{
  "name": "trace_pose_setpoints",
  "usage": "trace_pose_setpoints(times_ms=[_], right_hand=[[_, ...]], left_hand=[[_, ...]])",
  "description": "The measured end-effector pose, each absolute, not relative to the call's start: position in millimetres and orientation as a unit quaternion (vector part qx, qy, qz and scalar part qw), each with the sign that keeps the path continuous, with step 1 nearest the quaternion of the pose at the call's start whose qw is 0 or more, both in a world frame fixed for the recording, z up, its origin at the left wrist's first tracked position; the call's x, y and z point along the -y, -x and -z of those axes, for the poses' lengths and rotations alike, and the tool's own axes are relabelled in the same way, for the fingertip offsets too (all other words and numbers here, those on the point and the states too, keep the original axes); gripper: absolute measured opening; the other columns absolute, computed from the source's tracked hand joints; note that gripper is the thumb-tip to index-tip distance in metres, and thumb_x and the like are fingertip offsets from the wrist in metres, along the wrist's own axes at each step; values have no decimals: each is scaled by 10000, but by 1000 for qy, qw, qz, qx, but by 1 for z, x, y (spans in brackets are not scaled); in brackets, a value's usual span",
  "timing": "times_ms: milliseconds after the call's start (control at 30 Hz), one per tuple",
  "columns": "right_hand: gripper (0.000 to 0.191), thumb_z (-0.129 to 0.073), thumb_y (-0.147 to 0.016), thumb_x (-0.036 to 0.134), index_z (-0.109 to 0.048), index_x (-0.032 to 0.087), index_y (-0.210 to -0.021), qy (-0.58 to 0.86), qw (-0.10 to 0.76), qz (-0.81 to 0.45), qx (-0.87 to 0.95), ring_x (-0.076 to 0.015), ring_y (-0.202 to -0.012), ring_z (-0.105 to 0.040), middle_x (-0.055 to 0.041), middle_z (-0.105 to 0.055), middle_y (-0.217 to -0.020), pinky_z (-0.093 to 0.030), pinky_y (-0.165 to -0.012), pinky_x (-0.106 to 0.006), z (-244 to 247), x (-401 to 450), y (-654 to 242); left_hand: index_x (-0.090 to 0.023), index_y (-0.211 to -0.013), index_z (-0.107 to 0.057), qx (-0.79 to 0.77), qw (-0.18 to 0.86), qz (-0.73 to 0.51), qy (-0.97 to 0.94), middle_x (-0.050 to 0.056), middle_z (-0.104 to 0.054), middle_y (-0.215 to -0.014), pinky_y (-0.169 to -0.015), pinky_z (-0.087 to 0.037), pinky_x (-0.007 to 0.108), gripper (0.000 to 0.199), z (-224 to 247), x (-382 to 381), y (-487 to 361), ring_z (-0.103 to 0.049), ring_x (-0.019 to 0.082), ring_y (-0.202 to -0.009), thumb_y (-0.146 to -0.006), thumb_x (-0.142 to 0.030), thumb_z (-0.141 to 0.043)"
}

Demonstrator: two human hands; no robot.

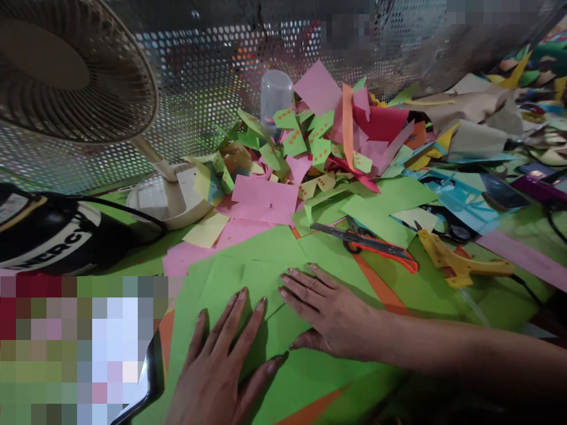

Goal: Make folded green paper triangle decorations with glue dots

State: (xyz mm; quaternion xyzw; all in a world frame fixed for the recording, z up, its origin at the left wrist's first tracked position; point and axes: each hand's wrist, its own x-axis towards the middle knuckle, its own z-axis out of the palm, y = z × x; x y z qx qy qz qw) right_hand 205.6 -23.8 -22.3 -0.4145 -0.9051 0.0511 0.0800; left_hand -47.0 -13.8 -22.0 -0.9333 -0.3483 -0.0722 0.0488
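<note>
Green paper sheets (217,271) lie flat and layered before me in the head view. My left hand (225,360) rests on them at the lower middle, fingers spread and pointing away, holding nothing. To its right, my right hand (321,310) lies palm down on the same paper, fingers stretched toward the left. The two thumbs come close together but look apart. Just beyond my right hand is a utility knife (376,245) with an orange edge, its blade pointing left. Farther right sits a yellow glue gun (463,260) with a clear glue stick.
A fan (163,200) stands at the left behind a black labelled object (57,236). Paper scraps (266,198) pile up at the back, around a clear plastic cup (277,97). A perforated metal panel (195,77) rises behind. A device edge (155,366) shows lower left.
</note>
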Motion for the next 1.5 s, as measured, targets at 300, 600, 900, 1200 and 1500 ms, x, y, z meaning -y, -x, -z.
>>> trace_pose_setpoints(times_ms=[300, 600, 900, 1200, 1500], right_hand=[[695, -349, -949, 598, -459, 81, -1401, 438, 93, -4, 894, -352, -1360, -379, -174, -454, -1458, -335, -1070, -600, 19, 31, -204], [561, -457, -949, 499, -512, 125, -1364, 422, 126, 48, 896, -306, -1333, -430, -128, -514, -1421, -347, -1090, -530, 21, 27, -208], [581, -469, -943, 493, -492, 115, -1383, 406, 111, 44, 906, -295, -1343, -423, -128, -472, -1455, -411, -1055, -496, 20, 25, -211], [723, -358, -926, 642, -419, 139, -1441, 403, 53, 12, 914, -291, -1370, -387, -132, -422, -1487, -366, -1069, -501, 15, 23, -215], [768, -305, -923, 670, -325, 153, -1490, 461, 12, -53, 886, -286, -1379, -379, -136, -376, -1510, -281, -1124, -531, 5, 28, -230]], left_hand=[[-180, -1479, -330, 353, 54, 70, 932, 144, -370, -1518, -1157, -80, 462, 700, 20, 14, 45, -388, 289, -1360, -899, -535, -497], [-207, -1503, -269, 384, 41, 48, 921, 130, -329, -1540, -1153, -155, 492, 704, 16, 17, 40, -329, 280, -1400, -923, -571, -433], [-248, -1520, -219, 395, 5, 27, 918, 116, -319, -1544, -1127, -240, 543, 739, 13, 17, 40, -332, 299, -1399, -918, -658, -344], [-211, -1528, -189, 391, -26, 19, 920, 154, -287, -1554, -1136, -134, 571, 886, 18, 19, 42, -250, 329, -1430, -850, -774, -286], [-182, -1521, -220, 389, -33, 22, 921, 186, -281, -1547, -1127, -121, 577, 961, 18, 19, 42, -264, 352, -1420, -807, -824, -263]])
